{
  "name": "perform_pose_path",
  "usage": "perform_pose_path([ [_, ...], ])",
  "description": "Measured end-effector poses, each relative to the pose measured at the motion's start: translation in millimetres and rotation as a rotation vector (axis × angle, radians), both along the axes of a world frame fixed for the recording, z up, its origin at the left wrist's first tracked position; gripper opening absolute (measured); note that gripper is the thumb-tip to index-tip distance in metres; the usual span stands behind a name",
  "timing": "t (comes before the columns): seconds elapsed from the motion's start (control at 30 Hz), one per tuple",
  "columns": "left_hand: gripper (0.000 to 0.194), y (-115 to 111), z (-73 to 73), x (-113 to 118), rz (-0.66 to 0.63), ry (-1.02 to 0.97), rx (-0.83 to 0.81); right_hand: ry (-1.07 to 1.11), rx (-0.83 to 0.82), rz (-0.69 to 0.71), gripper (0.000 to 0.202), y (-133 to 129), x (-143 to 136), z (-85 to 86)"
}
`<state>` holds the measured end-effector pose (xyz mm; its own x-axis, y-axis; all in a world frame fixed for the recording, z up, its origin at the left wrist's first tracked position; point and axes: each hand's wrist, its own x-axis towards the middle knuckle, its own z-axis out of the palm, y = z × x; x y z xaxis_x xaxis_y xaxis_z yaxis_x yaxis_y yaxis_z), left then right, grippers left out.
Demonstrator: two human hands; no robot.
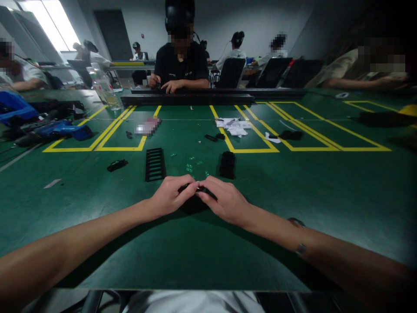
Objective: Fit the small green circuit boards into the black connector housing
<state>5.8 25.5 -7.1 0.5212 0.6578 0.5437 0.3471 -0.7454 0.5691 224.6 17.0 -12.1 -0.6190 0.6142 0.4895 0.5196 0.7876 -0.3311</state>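
Observation:
My left hand (pixel 170 194) and my right hand (pixel 227 200) meet at the middle of the green table, fingertips bent together. Between them they pinch a small dark part (pixel 197 189), mostly hidden by the fingers. Just beyond my left hand lies a black slotted frame (pixel 155 165) with several crossbars. Past my right hand sits a compact black ribbed block (pixel 227 165). Small shiny green pieces (pixel 189 167) are scattered between these two. Farther left rests a small black part (pixel 117 164) with a bit of green on it.
Across the table a person in black (pixel 180 65) works behind long black bars (pixel 189 100). Crumpled white paper (pixel 234 126) and black scraps (pixel 291 134) lie around yellow tape lines. At left are a clear bottle (pixel 112 100) and a blue tool (pixel 73 130).

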Motion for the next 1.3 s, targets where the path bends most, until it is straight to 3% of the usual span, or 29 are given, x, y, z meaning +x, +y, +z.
perform_pose_path([
  [0.2,0.026,0.7,1.4,1.2,0.024,-0.001,-0.013,0.033,-0.002,0.020,0.019,3.6,-2.3,3.5],
  [0.43,0.021,1.0,4.5,0.5,0.044,0.014,-0.022,0.167,-0.116,0.005,0.011,1.8,-0.9,8.3],
  [0.6,0.019,-0.4,5.0,0.2,0.039,0.020,-0.040,0.223,-0.059,-0.034,0.015,0.5,6.5,18.5],
  [0.77,0.024,-0.6,2.8,-0.8,0.032,0.080,-0.083,0.191,0.119,-0.331,0.025,33.5,40.1,29.6],
  [0.87,0.027,0.4,0.8,-1.5,0.022,0.090,-0.098,0.172,0.172,-0.512,0.032,69.4,71.9,21.3],
  [1.0,0.028,1.4,1.3,-1.3,0.003,0.097,-0.101,0.096,0.163,-0.658,0.036,107.6,110.5,-3.3],
  [1.13,0.026,1.4,3.9,0.0,-0.003,0.117,-0.133,0.023,0.120,-0.663,0.036,120.9,123.9,-19.2],
  [1.3,0.024,2.0,2.9,0.7,-0.012,0.097,-0.141,-0.066,0.093,-0.632,0.034,120.7,120.1,-22.1],
])
